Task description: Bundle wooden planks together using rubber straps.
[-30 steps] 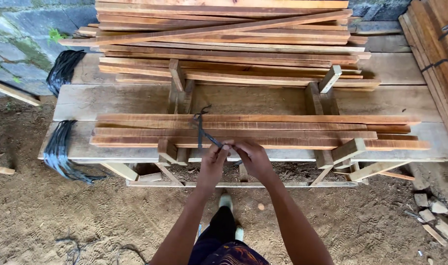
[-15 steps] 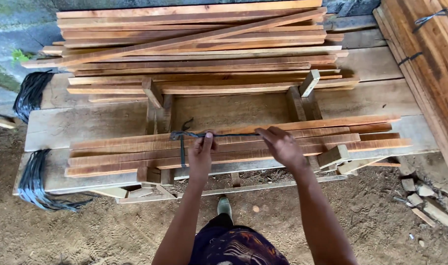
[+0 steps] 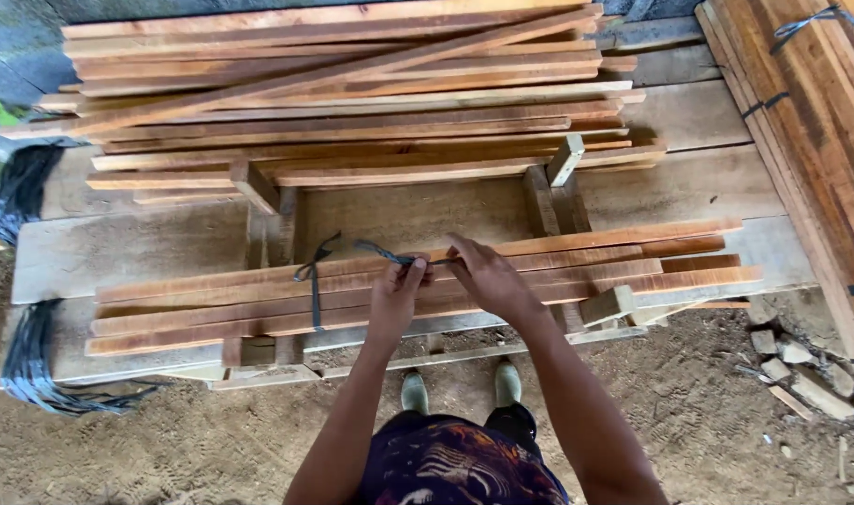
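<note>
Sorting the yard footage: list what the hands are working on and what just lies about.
In hand:
left hand and right hand, both pinching the dark strap
front bundle of slats, already tied by a strap loop

Lying about:
rear slat pile
spare black straps
tied planks
wood offcuts

Both arms reach forward from the bottom edge toward twelve o'clock, bare from elbow to wrist, converging as they go. The left forearm rises almost straight up from about six o'clock; the right forearm comes in from five o'clock, slanting toward eleven. The left hand (image 3: 396,295) is curled, back of the hand facing up, thumb and forefinger pinched together at its top. The right hand (image 3: 488,278) lies just to its three o'clock side, back upward, fingers bent and drawn toward the left hand's fingertips. The two hands sit close together, nearly touching at the fingers
</note>
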